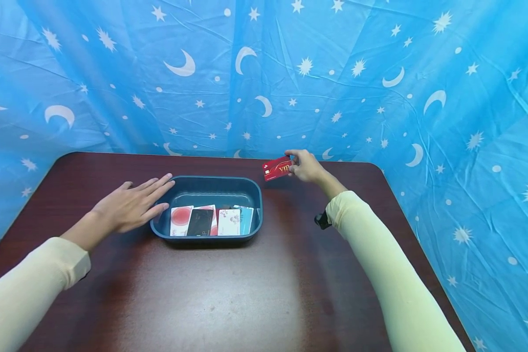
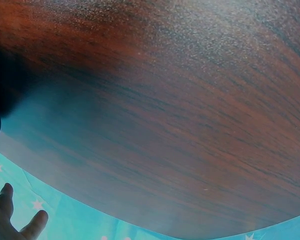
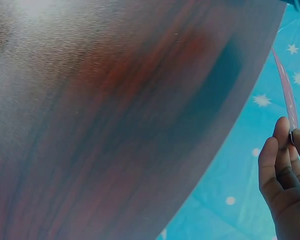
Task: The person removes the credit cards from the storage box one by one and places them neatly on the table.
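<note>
My right hand (image 1: 307,166) pinches a red VIP card (image 1: 276,168) between thumb and fingers, to the right of a dark blue bin. In the right wrist view the card (image 3: 286,95) shows edge-on above the fingertips. My left hand (image 1: 129,204) lies with fingers extended at the left rim of the bin (image 1: 207,240). Inside the bin lie several cards: a white one with red circles (image 1: 180,217), a black card (image 1: 200,223), a white card (image 1: 229,222) and a light blue card (image 1: 246,219). Only part of the left hand (image 2: 15,217) enters the left wrist view.
The bin stands on a dark reddish-brown wooden table (image 1: 229,293) with rounded far corners. A blue curtain (image 1: 281,73) with white moons and stars hangs right behind the table and along its right side. A small black object (image 1: 322,220) shows at the right cuff.
</note>
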A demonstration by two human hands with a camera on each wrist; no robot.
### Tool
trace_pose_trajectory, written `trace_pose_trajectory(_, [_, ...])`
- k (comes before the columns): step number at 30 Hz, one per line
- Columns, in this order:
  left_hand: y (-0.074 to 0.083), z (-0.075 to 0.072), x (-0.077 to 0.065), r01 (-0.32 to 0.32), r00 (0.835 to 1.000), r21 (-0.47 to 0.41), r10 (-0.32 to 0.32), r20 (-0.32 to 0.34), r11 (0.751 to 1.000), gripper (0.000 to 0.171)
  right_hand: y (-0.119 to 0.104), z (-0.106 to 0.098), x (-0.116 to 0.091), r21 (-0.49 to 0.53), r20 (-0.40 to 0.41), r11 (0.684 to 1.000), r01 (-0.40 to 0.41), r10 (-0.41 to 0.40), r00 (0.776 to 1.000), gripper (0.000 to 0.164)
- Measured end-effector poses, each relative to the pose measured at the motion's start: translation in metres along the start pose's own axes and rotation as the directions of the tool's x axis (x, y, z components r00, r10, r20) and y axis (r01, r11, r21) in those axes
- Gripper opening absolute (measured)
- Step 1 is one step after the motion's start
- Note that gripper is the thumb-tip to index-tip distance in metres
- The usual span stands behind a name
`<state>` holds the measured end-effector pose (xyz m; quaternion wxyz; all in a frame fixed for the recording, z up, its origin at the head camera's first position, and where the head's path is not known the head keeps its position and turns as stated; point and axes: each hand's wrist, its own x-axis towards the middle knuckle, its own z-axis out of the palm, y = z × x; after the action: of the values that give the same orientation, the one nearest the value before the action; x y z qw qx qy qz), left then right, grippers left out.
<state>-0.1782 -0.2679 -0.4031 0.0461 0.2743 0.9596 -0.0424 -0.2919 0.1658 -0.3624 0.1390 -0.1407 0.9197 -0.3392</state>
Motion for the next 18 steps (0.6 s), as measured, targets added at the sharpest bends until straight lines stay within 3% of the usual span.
trace_pose_trajectory(11, [0.001, 0.001, -0.001, 0.005, 1.0, -0.005, -0.005, -0.006, 1.0, 0.072, 0.022, 0.017, 0.002, 0.08, 0.02, 0.995, -0.059, 0.057, 0.998, 0.052])
trace_pose_trajectory(18, [0.001, 0.0, -0.001, 0.007, 1.0, -0.007, -0.007, -0.007, 1.0, 0.071, 0.039, 0.024, 0.005, 0.038, -0.008, 0.995, -0.092, 0.093, 0.996, 0.052])
